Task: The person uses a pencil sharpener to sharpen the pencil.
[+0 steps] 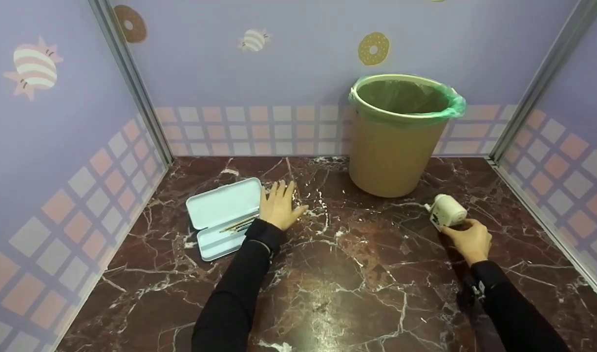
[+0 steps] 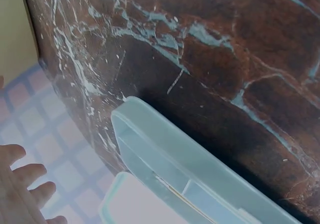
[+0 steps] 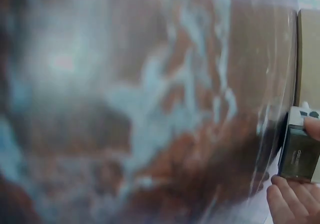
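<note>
In the head view my left hand [image 1: 279,208] is spread flat with straight fingers, beside and partly over the right end of an open light-blue pencil case [image 1: 225,203]. Several thin pencils [image 1: 240,225] lie in its lower half, partly hidden behind the hand and sleeve. The left wrist view shows those fingers [image 2: 31,176] apart and holding nothing, with the case [image 2: 165,144] alongside. At the right, my right hand [image 1: 471,239] grips a white crank pencil sharpener [image 1: 447,210]. Its dark see-through drawer [image 3: 300,154] faces the right wrist camera, thumb above and fingers below.
A tan trash bin [image 1: 391,151] with a green liner [image 1: 455,106] stands at the back, right of centre. Small pale bits [image 1: 308,195] lie scattered on the dark marbled table [image 1: 328,283] near the left hand. Patterned walls [image 1: 279,73] enclose the back and both sides.
</note>
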A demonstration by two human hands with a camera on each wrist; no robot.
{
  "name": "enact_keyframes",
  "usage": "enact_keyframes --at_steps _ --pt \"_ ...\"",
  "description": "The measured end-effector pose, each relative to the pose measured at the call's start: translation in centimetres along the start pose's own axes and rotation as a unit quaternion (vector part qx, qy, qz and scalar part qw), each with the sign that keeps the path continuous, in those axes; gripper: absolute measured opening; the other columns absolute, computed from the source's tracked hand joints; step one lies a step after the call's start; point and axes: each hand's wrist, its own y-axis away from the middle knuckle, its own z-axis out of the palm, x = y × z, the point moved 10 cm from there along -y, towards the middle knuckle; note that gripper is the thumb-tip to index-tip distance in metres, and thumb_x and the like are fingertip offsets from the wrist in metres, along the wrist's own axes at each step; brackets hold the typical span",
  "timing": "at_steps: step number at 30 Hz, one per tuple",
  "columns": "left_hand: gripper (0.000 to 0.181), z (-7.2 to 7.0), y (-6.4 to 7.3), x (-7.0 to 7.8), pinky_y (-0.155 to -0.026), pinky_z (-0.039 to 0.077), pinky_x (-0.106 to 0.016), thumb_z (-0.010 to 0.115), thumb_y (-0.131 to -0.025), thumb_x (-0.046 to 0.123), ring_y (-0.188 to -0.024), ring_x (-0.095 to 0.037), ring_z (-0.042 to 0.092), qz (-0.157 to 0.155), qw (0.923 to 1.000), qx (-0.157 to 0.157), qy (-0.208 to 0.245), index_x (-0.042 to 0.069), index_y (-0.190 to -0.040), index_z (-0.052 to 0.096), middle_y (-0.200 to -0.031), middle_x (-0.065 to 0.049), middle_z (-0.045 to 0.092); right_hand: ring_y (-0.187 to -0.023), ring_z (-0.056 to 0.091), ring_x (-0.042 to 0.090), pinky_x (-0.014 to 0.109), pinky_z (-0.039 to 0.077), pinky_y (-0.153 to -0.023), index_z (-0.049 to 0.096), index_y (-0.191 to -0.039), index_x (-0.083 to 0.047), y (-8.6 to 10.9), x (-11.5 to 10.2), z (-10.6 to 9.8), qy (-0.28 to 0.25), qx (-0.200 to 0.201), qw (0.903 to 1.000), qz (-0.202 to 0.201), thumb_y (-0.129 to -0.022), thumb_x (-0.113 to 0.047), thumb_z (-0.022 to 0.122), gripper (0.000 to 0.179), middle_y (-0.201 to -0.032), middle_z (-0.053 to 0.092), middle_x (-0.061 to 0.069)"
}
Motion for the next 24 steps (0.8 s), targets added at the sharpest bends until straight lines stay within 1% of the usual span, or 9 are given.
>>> enact_keyframes --at_steps 4,9,14,19,22,24 --pt "0.083 0.4 -0.4 -0.5 -0.128 0.018 -0.061 0.060 -0.095 0.058 -0.155 -0.038 0.033 -0.007 0.9999 -0.006 -0.013 0.011 -0.159 0.036 -0.163 -0.019 0.040 -0.122 0.058 0.054 0.062 0.044 -0.105 0.059 -0.133 0.009 -0.2 0.9 -0.3 -0.008 0.010 0.9996 0.027 -0.084 -0.036 0.082 0.071 -0.133 0.062 0.034" --pt "0.085 0.8 -0.7 -0.7 -0.128 0.018 -0.061 0.060 -0.094 0.060 -0.156 -0.037 0.032 -0.013 0.9998 -0.012 -0.011 0.012 -0.160 0.034 -0.165 -0.017 0.038 -0.124 0.056 0.056 0.064 0.044 -0.106 0.058 -0.133 0.010 -0.4 1.5 -0.6 -0.004 0.021 0.9991 0.037 -0.084 -0.036 0.081 0.071 -0.135 0.060 0.035" --pt "0.085 0.7 -1.3 -0.8 -0.129 0.016 -0.059 0.060 -0.094 0.063 -0.156 -0.036 0.032 -0.021 0.9997 -0.012 -0.003 0.015 -0.160 0.035 -0.165 -0.016 0.038 -0.123 0.055 0.058 0.066 0.045 -0.104 0.053 -0.135 0.013 -0.6 1.3 -0.3 0.001 0.017 0.9995 0.028 -0.085 -0.035 0.080 0.075 -0.134 0.058 0.039" --pt "0.085 0.5 -1.8 -0.5 -0.130 0.016 -0.058 0.060 -0.094 0.062 -0.156 -0.036 0.032 -0.023 0.9996 -0.016 0.003 0.015 -0.160 0.034 -0.166 -0.015 0.037 -0.126 0.051 0.059 0.066 0.043 -0.106 0.039 -0.144 0.013 -0.7 0.9 0.0 0.002 0.001 0.9998 0.019 -0.086 -0.033 0.079 0.085 -0.138 0.053 0.041" --pt "0.086 0.3 -2.1 -0.4 -0.130 0.016 -0.058 0.059 -0.094 0.063 -0.156 -0.036 0.032 -0.025 0.9995 -0.020 -0.001 0.016 -0.161 0.033 -0.166 -0.015 0.037 -0.131 0.045 0.060 0.067 0.039 -0.108 0.030 -0.151 0.007 -1.1 0.2 -0.2 0.013 -0.004 0.9998 0.011 -0.086 -0.040 0.078 0.093 -0.144 0.047 0.040" --pt "0.087 0.1 -2.2 -0.3 -0.130 0.016 -0.058 0.058 -0.094 0.065 -0.156 -0.036 0.032 -0.026 0.9994 -0.023 -0.008 0.016 -0.161 0.033 -0.166 -0.014 0.037 -0.136 0.040 0.059 0.067 0.035 -0.112 0.030 -0.153 0.004 -1.5 -0.9 -0.6 0.026 0.006 0.9996 -0.007 -0.087 -0.045 0.076 0.095 -0.147 0.045 0.038"
